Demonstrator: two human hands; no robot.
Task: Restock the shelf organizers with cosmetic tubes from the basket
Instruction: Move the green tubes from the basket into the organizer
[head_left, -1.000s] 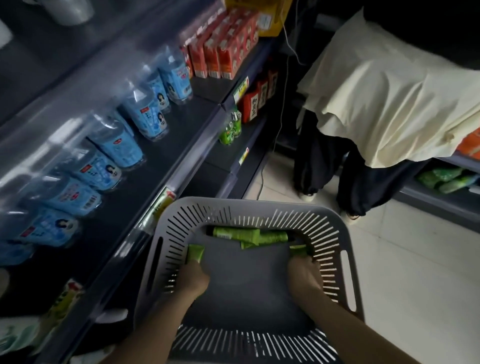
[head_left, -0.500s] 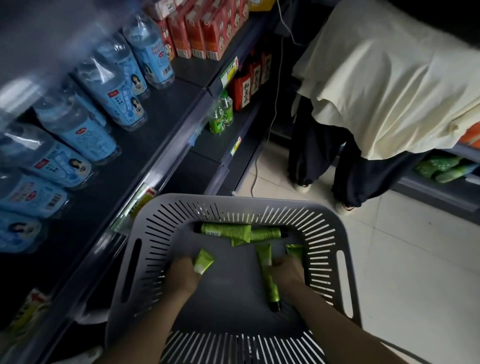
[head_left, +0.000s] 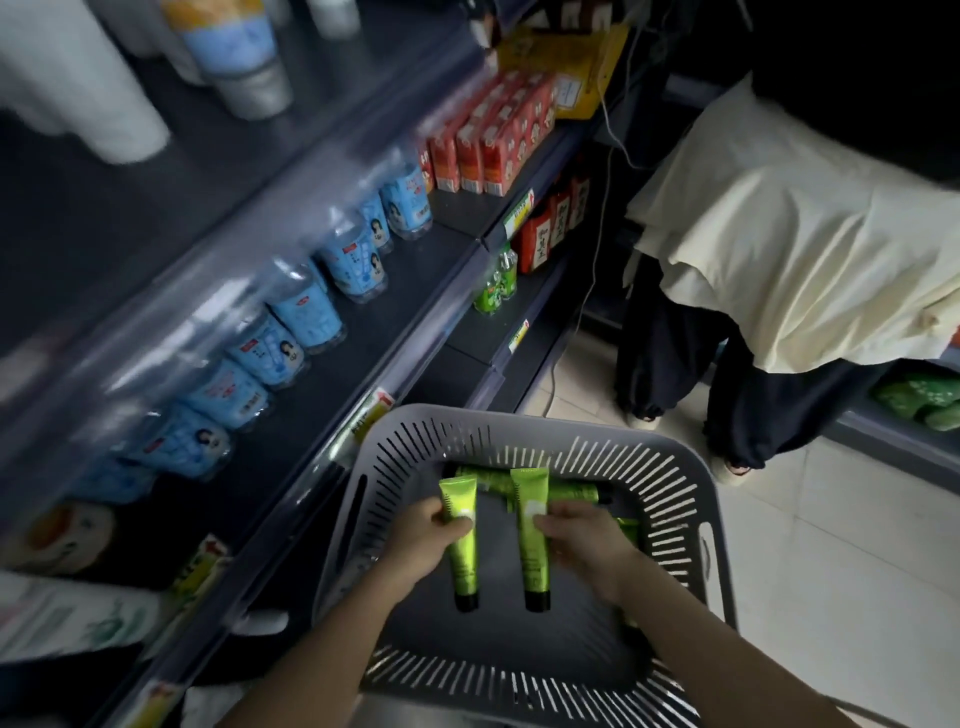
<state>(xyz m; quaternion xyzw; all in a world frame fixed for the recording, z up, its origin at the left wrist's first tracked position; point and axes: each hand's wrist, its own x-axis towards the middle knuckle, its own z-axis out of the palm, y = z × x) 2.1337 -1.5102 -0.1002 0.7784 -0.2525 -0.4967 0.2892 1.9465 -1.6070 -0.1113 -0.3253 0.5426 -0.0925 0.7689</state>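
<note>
A grey slotted basket (head_left: 670, 483) sits low in front of me. My left hand (head_left: 423, 540) grips one green cosmetic tube (head_left: 462, 556) with a black cap, held upright above the basket floor. My right hand (head_left: 587, 545) grips a second green tube (head_left: 532, 551) beside it, cap down too. More green tubes (head_left: 571, 491) lie against the basket's far wall, and another shows partly behind my right hand. No shelf organizer is clearly visible.
Dark shelves run along the left with blue-labelled bottles (head_left: 306, 312), red cartons (head_left: 488, 140) and small green bottles (head_left: 496, 288). A person in a cream top and dark trousers (head_left: 769, 270) stands bent over at the right on the tiled floor (head_left: 831, 571).
Both hands have risen from the basket floor, each lifting a green tube upright. The view has swung up toward the shelves.
</note>
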